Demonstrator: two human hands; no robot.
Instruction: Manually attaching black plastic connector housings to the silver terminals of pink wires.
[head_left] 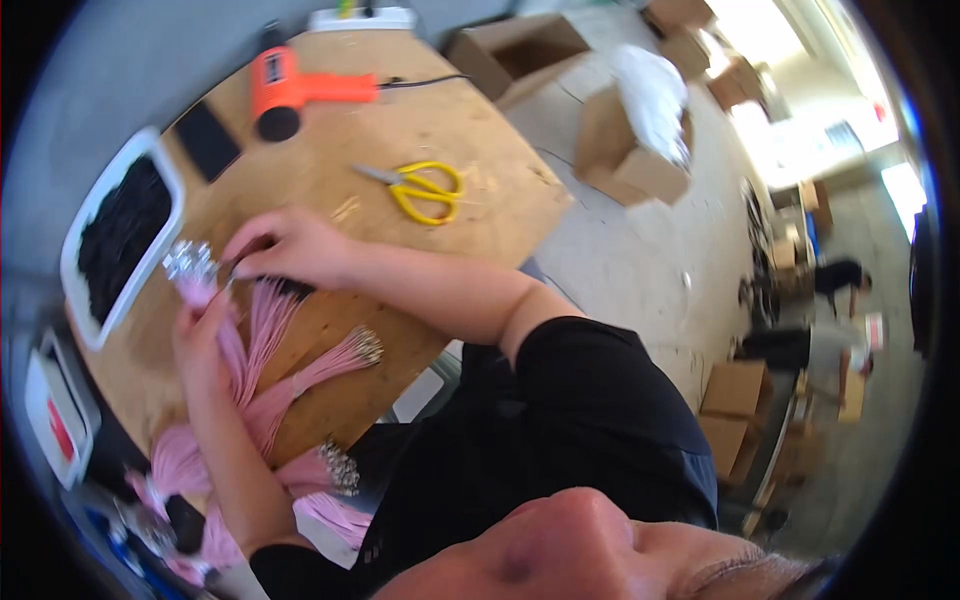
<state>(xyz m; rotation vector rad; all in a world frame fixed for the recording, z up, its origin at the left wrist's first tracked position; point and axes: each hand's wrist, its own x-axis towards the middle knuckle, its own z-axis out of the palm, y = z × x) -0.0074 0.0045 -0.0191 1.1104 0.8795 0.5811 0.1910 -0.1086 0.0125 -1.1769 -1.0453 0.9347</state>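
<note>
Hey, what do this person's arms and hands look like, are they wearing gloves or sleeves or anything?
No gloves: both the left hand and the right hand are bare, and no rings or watch show. The forearms are bare too. The right arm comes out of a short black sleeve ending near the elbow, part of a black top. A dark cuff or sleeve edge shows low on the left arm.

Single head view, fisheye, looking steeply down and tilted over a wooden table [400,130] from close above. Wearer's own face and black shirt fill the lower edge; floor and cardboard boxes [735,395] curve off right.
</note>
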